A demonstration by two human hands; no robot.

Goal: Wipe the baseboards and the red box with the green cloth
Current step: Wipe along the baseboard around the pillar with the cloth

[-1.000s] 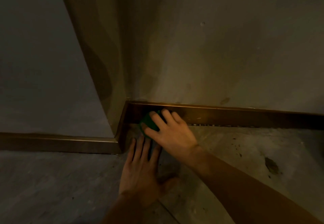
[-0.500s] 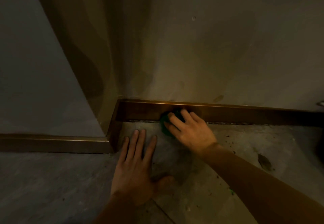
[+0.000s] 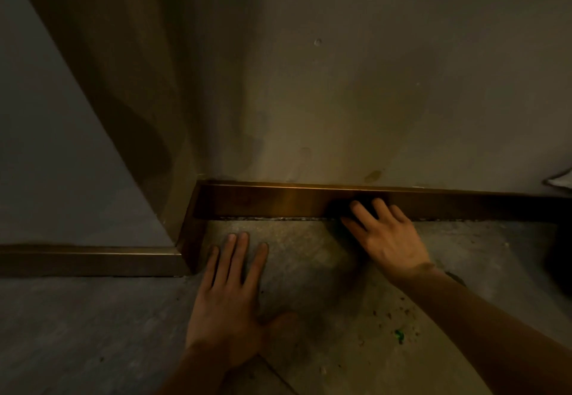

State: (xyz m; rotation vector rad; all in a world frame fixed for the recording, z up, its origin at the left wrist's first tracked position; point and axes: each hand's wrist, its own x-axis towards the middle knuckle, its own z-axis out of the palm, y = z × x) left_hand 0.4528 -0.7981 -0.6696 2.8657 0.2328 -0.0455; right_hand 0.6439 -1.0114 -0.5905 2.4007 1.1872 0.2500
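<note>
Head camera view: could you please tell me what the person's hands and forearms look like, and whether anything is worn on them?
Both are bare: the left hand and right hand show no gloves, rings or watch, and both forearms are uncovered, with no sleeve visible. The light is dim, so finer marks cannot be made out.

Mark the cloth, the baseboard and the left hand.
cloth (image 3: 339, 207), head view, dark edge left of the right hand's fingers.
baseboard (image 3: 263, 199), head view, bare front face.
left hand (image 3: 227, 298), head view, back of hand.

Left hand (image 3: 227, 308) left of right hand (image 3: 387, 237).
</note>
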